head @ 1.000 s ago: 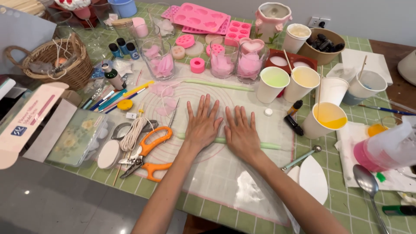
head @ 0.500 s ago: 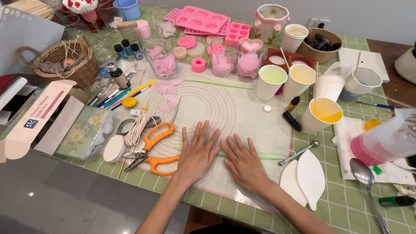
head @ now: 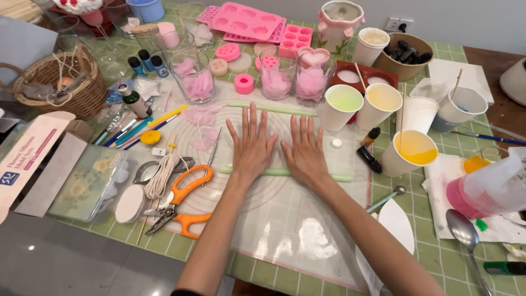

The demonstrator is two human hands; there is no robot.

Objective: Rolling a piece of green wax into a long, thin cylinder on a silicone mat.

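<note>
My left hand (head: 251, 143) and my right hand (head: 303, 152) lie flat, palms down and fingers spread, side by side on a translucent silicone mat (head: 285, 230). Under both wrists runs a long thin pale green roll (head: 334, 176), pressed against the mat. A second green roll (head: 274, 108) lies farther back, beyond my fingertips. Neither hand grips anything.
Orange scissors (head: 186, 189) and a coil of white cord (head: 160, 175) lie left of the mat. Paper cups of green (head: 342, 107) and yellow (head: 408, 153) liquid stand on the right. Glass jars (head: 194, 77), pink moulds (head: 246, 22), a wicker basket (head: 60, 82) and a spoon (head: 466, 235) surround it.
Both hands slid back toward me over the green roll, then pushed forward again. The camera view shifted slightly.
</note>
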